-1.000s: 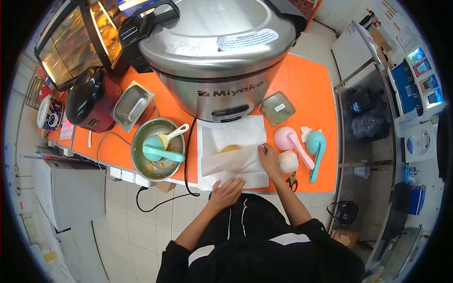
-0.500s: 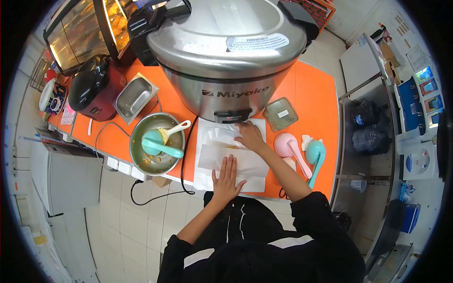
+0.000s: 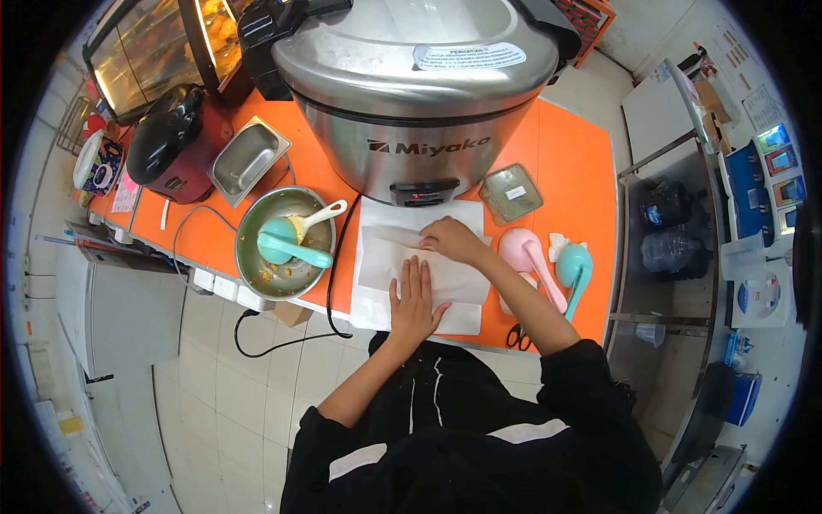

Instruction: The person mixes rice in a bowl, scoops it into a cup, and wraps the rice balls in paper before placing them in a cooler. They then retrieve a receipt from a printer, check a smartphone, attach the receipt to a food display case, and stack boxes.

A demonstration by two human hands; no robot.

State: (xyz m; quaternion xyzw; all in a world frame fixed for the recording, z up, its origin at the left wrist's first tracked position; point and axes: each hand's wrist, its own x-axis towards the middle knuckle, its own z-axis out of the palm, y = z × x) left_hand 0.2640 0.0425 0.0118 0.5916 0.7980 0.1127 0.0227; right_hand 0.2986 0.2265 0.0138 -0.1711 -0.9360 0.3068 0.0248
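White sheets of paper [image 3: 372,315] lie stacked on the orange table, with a folded sheet of wrapping paper [image 3: 467,283] on top. My left hand [image 3: 415,300] rests flat on that folded sheet, fingers stretched out and pointing away from me. Just beyond it, my right hand [image 3: 451,240] has its fingers curled in, pinching the far edge of the folded sheet. Whatever may lie inside the fold is hidden. Close behind the papers stands a large steel Miyako rice cooker [image 3: 342,128].
To the left are a metal bowl [image 3: 295,289] holding a teal scoop [image 3: 295,250], a steel pan [image 3: 244,163] and a smaller rice cooker [image 3: 184,146]. On the right lie a lidded container [image 3: 511,193], pink scoop [image 3: 516,250], teal scoop [image 3: 574,265] and scissors [image 3: 518,337]. A black cord [image 3: 339,257] runs beside the papers.
My right hand has drawn its spread fingers together into a pinch on the folded sheet's far edge. My left hand stays flat on the paper. The view has shifted slightly.
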